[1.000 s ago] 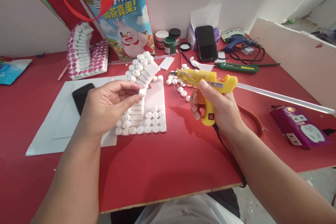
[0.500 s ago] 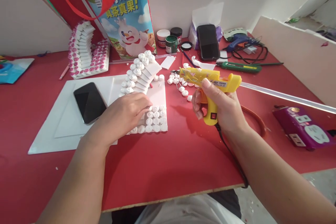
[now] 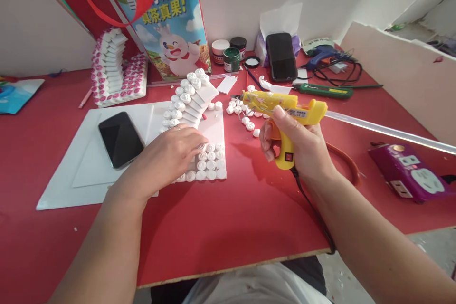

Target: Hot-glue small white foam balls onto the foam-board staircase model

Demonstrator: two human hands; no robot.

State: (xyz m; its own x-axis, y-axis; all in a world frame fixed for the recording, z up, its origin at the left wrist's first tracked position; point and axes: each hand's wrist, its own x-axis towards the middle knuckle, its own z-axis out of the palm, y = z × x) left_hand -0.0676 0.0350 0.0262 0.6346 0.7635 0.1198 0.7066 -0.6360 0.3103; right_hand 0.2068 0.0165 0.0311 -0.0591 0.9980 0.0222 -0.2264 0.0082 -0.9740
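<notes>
Head view. Worktop (image 3: pixel 228 228): red, smooth, raw along its front edge, was set against a pale, plain wall (image 3: pixel 242 0); speckled floor (image 3: pixel 344 273) showed below. Landmark: white baseboard (image 3: pixel 213 126), flat and smooth, lay on the worktop. Rows of round white rosettes (image 3: pixel 211 156), swirled and matte, covered its near right corner; a curved, stepped white structure (image 3: pixel 195 99), studded with like rosettes, rose on its left side. Left hand (image 3: pixel 174 149), fingers together, rested at the rosette row on the baseboard; whether it pinched one could not be told. Right hand (image 3: pixel 297 137), right of the baseboard, was clamped around a yellow plastic glue gun (image 3: pixel 270 99) with a long translucent stick. Left of the baseboard: glossy black smartphone (image 3: pixel 121 140). Behind it: printed carrier bag (image 3: pixel 178 19) and small paint jars (image 3: pixel 231 60). Far right of it: boxy purple power socket (image 3: pixel 409 173).
</notes>
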